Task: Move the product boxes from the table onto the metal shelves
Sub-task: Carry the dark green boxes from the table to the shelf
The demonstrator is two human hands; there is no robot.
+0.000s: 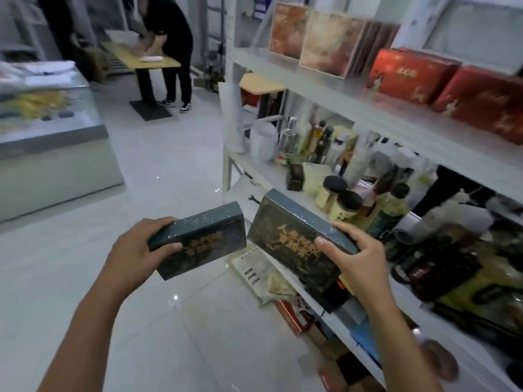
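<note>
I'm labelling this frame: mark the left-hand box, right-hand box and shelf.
left-hand box [203,244], head view, gold-lettered face.
right-hand box [288,241], head view, gold-lettered face.
shelf [368,114], head view, upper board's bare part.

two dark boxes [203,241] [294,236], two hands [133,253] [362,264]

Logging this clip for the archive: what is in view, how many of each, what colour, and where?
left green box: one, dark green with gold lettering, in the left hand
right green box: one, same colours, in the right hand
metal shelves: one unit, white, at right
red boxes: at least two, red, upper shelf
picture boxes: several, orange and beige, upper shelf, further back
bottles: many, mixed colours, middle shelf
jars: two, pale with black lids, middle shelf
wooden table: one, light wood, far back
person: one, black clothes, bent over that table
display counter: one, glass and grey, at left
left hand: grips its box
right hand: grips its box
</note>
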